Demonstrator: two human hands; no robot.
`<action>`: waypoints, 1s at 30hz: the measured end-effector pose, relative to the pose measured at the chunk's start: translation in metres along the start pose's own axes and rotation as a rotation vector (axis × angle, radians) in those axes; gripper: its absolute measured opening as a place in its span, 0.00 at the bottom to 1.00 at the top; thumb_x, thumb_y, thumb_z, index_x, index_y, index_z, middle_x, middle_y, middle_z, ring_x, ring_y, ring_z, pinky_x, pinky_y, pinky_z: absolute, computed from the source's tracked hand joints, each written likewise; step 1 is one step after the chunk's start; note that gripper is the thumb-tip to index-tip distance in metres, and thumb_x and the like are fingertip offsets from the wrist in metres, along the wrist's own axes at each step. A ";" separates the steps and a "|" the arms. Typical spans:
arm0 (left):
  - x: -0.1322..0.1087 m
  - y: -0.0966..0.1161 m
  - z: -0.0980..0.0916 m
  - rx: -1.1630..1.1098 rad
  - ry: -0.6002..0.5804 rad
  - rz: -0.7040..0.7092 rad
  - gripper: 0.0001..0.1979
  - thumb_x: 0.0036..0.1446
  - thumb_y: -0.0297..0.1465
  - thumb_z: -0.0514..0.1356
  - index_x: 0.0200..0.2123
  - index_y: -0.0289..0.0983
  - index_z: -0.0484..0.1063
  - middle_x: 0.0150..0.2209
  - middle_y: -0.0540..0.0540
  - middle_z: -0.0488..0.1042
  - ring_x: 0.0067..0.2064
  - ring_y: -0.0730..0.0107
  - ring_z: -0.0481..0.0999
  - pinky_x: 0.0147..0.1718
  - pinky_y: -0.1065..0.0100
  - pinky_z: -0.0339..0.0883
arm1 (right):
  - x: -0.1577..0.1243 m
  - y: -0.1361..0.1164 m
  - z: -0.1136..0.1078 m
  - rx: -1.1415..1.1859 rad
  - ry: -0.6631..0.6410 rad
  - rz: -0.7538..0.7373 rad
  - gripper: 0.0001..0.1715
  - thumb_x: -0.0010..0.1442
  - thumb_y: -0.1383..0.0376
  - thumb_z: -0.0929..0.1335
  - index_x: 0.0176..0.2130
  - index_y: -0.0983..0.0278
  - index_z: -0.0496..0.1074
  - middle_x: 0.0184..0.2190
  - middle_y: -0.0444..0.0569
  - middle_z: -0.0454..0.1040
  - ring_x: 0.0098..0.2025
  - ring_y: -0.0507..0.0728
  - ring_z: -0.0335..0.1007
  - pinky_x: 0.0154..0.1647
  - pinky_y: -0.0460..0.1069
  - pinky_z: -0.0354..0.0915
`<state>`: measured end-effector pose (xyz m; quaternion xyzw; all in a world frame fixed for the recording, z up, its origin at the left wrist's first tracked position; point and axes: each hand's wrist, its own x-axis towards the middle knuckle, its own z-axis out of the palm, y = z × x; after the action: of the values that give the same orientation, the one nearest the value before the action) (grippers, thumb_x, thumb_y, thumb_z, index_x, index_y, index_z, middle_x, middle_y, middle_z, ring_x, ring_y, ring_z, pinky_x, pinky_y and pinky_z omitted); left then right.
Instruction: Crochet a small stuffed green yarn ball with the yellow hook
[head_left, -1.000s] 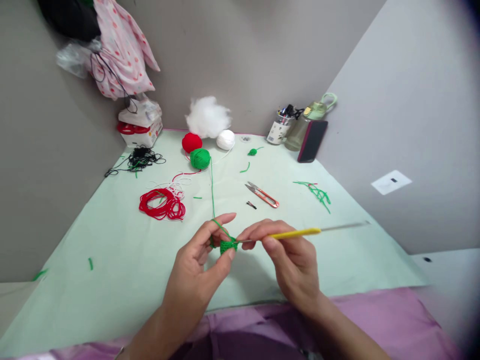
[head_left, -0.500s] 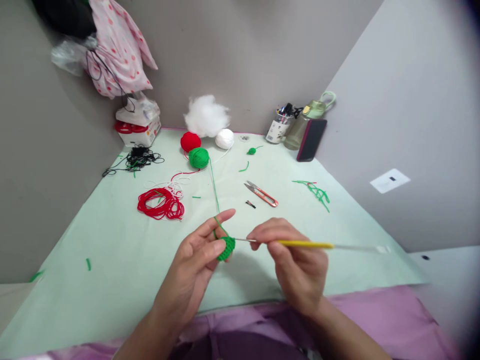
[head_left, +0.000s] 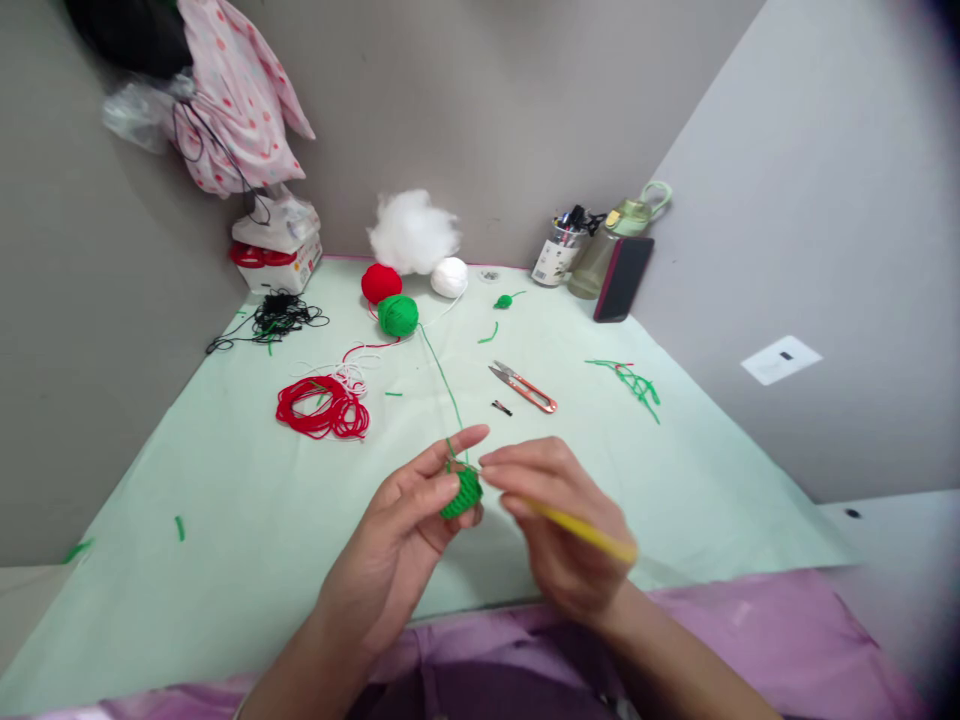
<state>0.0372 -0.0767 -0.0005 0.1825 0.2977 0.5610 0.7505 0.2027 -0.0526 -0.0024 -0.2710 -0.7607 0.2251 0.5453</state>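
Pale green tabletop (head_left: pixel 247 530), I'm watching its 6 o'clock side: left hand (head_left: pixel 405 525) pinches thumb-to-fingers, index raised; right hand (head_left: pixel 562 560), at its 3 o'clock, pinches a yellow-handled hook (head_left: pixel 583 531). Green yarn ball (head_left: pixel 398 316) sits at their 11; green crocheted piece (head_left: pixel 463 494) is in the left pinch. Looks mid-stitch; tip's blurred, maybe on the green strand (head_left: pixel 448 387). Next move calls for even yarn tension.

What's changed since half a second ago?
The right hand moved left with the crochet hook, which now slants more steeply down-right; the left hand shifted slightly right with the green crochet piece. Neither let go. Snips and green yarn ball stayed put.
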 end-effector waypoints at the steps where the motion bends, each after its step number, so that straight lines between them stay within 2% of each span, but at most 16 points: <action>1: 0.001 0.001 -0.001 -0.024 0.001 0.010 0.18 0.56 0.33 0.71 0.50 0.36 0.84 0.34 0.48 0.73 0.33 0.77 0.68 0.36 0.75 0.67 | 0.002 0.001 0.001 0.122 0.058 0.086 0.15 0.71 0.71 0.67 0.51 0.58 0.81 0.42 0.50 0.82 0.42 0.56 0.77 0.41 0.51 0.75; 3: 0.000 0.002 -0.002 0.003 0.021 0.065 0.17 0.56 0.32 0.71 0.49 0.37 0.84 0.33 0.49 0.72 0.33 0.77 0.68 0.36 0.75 0.67 | 0.006 0.003 0.003 0.351 0.100 0.229 0.13 0.72 0.68 0.67 0.47 0.56 0.82 0.38 0.47 0.80 0.37 0.54 0.75 0.37 0.50 0.73; 5: -0.002 0.000 -0.002 0.109 0.029 0.104 0.18 0.57 0.32 0.71 0.51 0.41 0.83 0.35 0.49 0.74 0.37 0.75 0.71 0.40 0.74 0.66 | 0.009 0.004 0.006 0.469 0.053 0.304 0.11 0.71 0.65 0.69 0.45 0.56 0.83 0.37 0.47 0.80 0.38 0.55 0.74 0.38 0.51 0.72; 8: -0.006 -0.003 -0.004 0.263 0.001 0.134 0.18 0.60 0.34 0.69 0.54 0.46 0.82 0.37 0.49 0.77 0.44 0.69 0.74 0.48 0.70 0.66 | 0.009 0.006 0.008 0.469 0.011 0.348 0.10 0.70 0.65 0.70 0.44 0.56 0.84 0.38 0.47 0.81 0.43 0.56 0.76 0.45 0.51 0.71; 10: -0.008 -0.004 -0.005 0.313 -0.023 0.154 0.17 0.62 0.36 0.68 0.55 0.47 0.81 0.39 0.49 0.78 0.46 0.66 0.75 0.50 0.68 0.65 | 0.008 0.009 0.007 0.502 0.031 0.389 0.09 0.70 0.64 0.70 0.44 0.55 0.84 0.38 0.47 0.81 0.40 0.54 0.75 0.42 0.50 0.71; 13: -0.008 -0.001 -0.008 0.383 -0.016 0.187 0.18 0.62 0.36 0.68 0.55 0.49 0.80 0.39 0.50 0.76 0.44 0.68 0.75 0.47 0.70 0.67 | 0.008 0.012 0.004 0.621 0.032 0.496 0.09 0.70 0.61 0.70 0.42 0.55 0.84 0.37 0.46 0.80 0.35 0.52 0.72 0.36 0.48 0.68; 17: -0.006 0.001 -0.011 0.469 0.002 0.246 0.19 0.60 0.32 0.70 0.55 0.50 0.80 0.38 0.51 0.74 0.41 0.70 0.73 0.43 0.72 0.69 | 0.010 0.014 0.001 0.682 0.008 0.552 0.11 0.71 0.59 0.70 0.40 0.57 0.83 0.36 0.46 0.80 0.35 0.52 0.73 0.38 0.48 0.69; 21: -0.007 0.001 -0.010 0.554 0.034 0.270 0.19 0.60 0.29 0.69 0.54 0.51 0.80 0.37 0.51 0.73 0.42 0.71 0.74 0.47 0.72 0.69 | 0.011 0.011 -0.002 0.610 -0.029 0.500 0.12 0.72 0.59 0.68 0.40 0.59 0.81 0.36 0.47 0.80 0.35 0.54 0.75 0.40 0.50 0.72; 24: -0.009 0.001 -0.008 0.667 0.073 0.312 0.19 0.61 0.28 0.67 0.53 0.51 0.80 0.38 0.51 0.74 0.44 0.69 0.74 0.50 0.70 0.67 | 0.012 0.007 -0.006 0.438 -0.060 0.396 0.12 0.73 0.62 0.66 0.41 0.60 0.80 0.36 0.48 0.80 0.36 0.55 0.76 0.39 0.51 0.73; 27: -0.009 0.002 -0.006 0.828 0.122 0.431 0.18 0.61 0.26 0.66 0.51 0.51 0.82 0.39 0.50 0.76 0.47 0.66 0.75 0.54 0.67 0.65 | 0.014 0.001 -0.009 0.216 -0.126 0.202 0.12 0.74 0.67 0.64 0.45 0.61 0.78 0.37 0.50 0.81 0.39 0.56 0.78 0.41 0.52 0.74; 30: -0.008 0.002 -0.005 0.981 0.135 0.552 0.17 0.60 0.24 0.66 0.48 0.49 0.83 0.41 0.49 0.78 0.46 0.63 0.77 0.52 0.66 0.66 | 0.015 -0.002 -0.010 0.018 -0.221 -0.039 0.11 0.73 0.71 0.63 0.48 0.64 0.75 0.40 0.54 0.82 0.42 0.57 0.79 0.42 0.53 0.76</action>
<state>0.0309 -0.0840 -0.0008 0.5446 0.5120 0.5429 0.3827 0.2085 -0.0440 0.0125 -0.2249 -0.8192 0.2496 0.4648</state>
